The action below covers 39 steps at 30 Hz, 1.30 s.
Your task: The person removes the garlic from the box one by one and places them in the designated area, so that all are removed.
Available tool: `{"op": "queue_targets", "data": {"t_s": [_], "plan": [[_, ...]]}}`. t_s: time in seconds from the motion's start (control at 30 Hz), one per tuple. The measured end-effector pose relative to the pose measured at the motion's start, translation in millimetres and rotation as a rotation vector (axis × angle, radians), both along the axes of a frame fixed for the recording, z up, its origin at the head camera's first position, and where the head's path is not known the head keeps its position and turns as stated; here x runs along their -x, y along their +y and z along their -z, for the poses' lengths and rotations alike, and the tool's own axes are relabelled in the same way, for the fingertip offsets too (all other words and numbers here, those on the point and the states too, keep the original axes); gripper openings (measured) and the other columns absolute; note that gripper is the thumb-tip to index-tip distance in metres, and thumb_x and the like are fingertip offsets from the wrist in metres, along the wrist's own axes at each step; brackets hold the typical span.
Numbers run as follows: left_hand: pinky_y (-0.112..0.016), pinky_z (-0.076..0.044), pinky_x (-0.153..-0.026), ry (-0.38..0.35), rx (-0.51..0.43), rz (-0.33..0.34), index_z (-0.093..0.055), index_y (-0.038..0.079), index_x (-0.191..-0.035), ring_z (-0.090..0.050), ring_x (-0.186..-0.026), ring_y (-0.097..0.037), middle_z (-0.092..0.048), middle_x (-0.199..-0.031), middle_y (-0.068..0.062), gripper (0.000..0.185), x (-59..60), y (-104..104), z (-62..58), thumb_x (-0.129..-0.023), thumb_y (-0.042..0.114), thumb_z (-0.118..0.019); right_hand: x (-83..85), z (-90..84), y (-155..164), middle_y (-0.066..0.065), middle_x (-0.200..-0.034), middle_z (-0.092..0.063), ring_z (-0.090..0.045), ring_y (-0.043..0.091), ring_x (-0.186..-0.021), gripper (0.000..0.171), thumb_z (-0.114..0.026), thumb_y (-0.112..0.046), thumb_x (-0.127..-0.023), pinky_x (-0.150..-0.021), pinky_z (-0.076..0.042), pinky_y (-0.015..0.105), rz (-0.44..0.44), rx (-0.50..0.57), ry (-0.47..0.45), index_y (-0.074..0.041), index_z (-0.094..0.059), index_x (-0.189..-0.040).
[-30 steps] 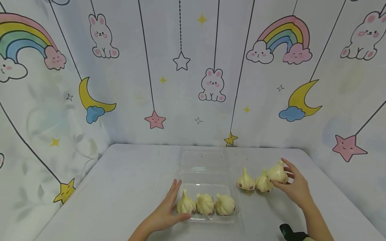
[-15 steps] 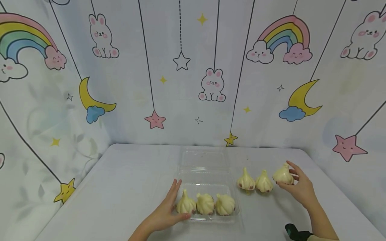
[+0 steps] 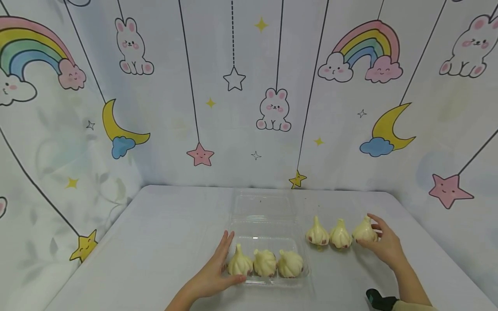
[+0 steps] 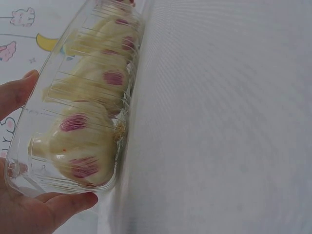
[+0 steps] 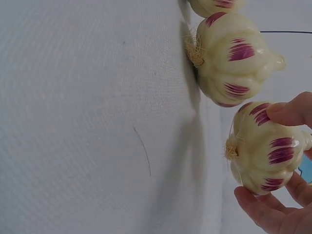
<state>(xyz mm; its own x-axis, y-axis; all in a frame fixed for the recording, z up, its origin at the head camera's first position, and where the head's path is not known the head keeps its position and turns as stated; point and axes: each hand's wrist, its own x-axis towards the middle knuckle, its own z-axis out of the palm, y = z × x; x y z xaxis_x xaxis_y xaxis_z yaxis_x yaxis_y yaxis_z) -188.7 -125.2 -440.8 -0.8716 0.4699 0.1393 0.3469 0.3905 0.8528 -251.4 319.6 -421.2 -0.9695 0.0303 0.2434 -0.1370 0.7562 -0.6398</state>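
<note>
White table (image 3: 155,242), set in a corner of wallpaper printed with rainbows, rabbits, moons and stars. Item one: clear plastic clamshell box (image 3: 268,276), lying at the near centre of the table with its lid (image 3: 262,207) folded back flat on the far side. Contents: three garlic bulbs in a row, namely the left boxed bulb (image 3: 239,264), the middle boxed bulb (image 3: 265,262) and the right boxed bulb (image 3: 290,264), all cream with purple streaks, touching one another. Left hand (image 3: 212,274): fingers fairly straight along the box's left end, thumb along its near edge; the left wrist view shows a fingertip and the thumb (image 4: 68,204) bearing on the clear wall, the grip wide and flat against the box rather than closed round it. Item two: three loose bulbs in a row on the bare table, just right of the box, namely the left loose bulb (image 3: 317,233), the middle loose bulb (image 3: 340,235) and the right loose bulb (image 3: 364,231), stems upward. Right hand (image 3: 385,246): grip holding the right loose bulb, thumb and fingers curled round its right side; in the right wrist view this bulb (image 5: 263,148) stands close beside its neighbour (image 5: 234,58), root end at the table surface, though contact with the table cannot be told. Black wrist strap (image 3: 376,299) at the near right edge.
</note>
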Motion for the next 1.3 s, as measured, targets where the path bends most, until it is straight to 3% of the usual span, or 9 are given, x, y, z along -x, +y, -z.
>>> {"op": "queue_targets", "data": {"t_s": [0.27, 0.57, 1.0, 1.3], "plan": [[-0.056, -0.034, -0.081, 0.001, 0.002, 0.005, 0.009, 0.025, -0.136, -0.002, -0.120, -0.048, 0.020, -0.137, -0.019, 0.092, 0.9, 0.0, -0.5, -0.077, 0.030, -0.062, 3.0, 4.1, 1.4, 0.037, -0.111, -0.037, -0.040, 0.049, -0.098, 0.086, -0.072, -0.024, -0.066, -0.063, -0.045, 0.046, 0.020, -0.009, -0.112, 0.002, -0.021, -0.130], [-0.053, -0.037, -0.081, 0.013, 0.019, -0.006, 0.009, 0.026, -0.136, -0.003, -0.120, -0.048, 0.018, -0.137, -0.019, 0.093, 1.1, 0.4, -0.7, -0.076, 0.030, -0.062, 7.7, 5.6, -0.8, 0.038, -0.112, -0.037, -0.039, 0.050, -0.098, 0.085, -0.072, -0.025, -0.066, -0.068, -0.042, 0.051, 0.026, -0.070, -0.131, 0.004, -0.022, -0.129], [-0.054, -0.036, -0.081, 0.004, 0.008, -0.002, 0.009, 0.025, -0.136, -0.002, -0.120, -0.048, 0.019, -0.137, -0.019, 0.093, -0.3, 0.3, -2.3, -0.077, 0.031, -0.062, 2.2, 4.3, -1.1, 0.037, -0.115, -0.036, -0.037, 0.052, -0.102, 0.091, -0.072, -0.027, -0.065, -0.072, -0.040, 0.055, 0.020, -0.065, -0.098, 0.004, -0.018, -0.131], [-0.055, -0.036, -0.081, -0.001, -0.002, 0.001, 0.009, 0.026, -0.136, -0.002, -0.120, -0.049, 0.020, -0.137, -0.019, 0.093, -0.4, 0.3, -2.4, -0.076, 0.031, -0.063, 0.5, -0.7, 0.8, 0.034, -0.114, -0.041, -0.040, 0.051, -0.099, 0.089, -0.073, -0.029, -0.065, -0.071, -0.042, 0.054, 0.055, -0.079, -0.004, 0.003, -0.022, -0.131]]}}
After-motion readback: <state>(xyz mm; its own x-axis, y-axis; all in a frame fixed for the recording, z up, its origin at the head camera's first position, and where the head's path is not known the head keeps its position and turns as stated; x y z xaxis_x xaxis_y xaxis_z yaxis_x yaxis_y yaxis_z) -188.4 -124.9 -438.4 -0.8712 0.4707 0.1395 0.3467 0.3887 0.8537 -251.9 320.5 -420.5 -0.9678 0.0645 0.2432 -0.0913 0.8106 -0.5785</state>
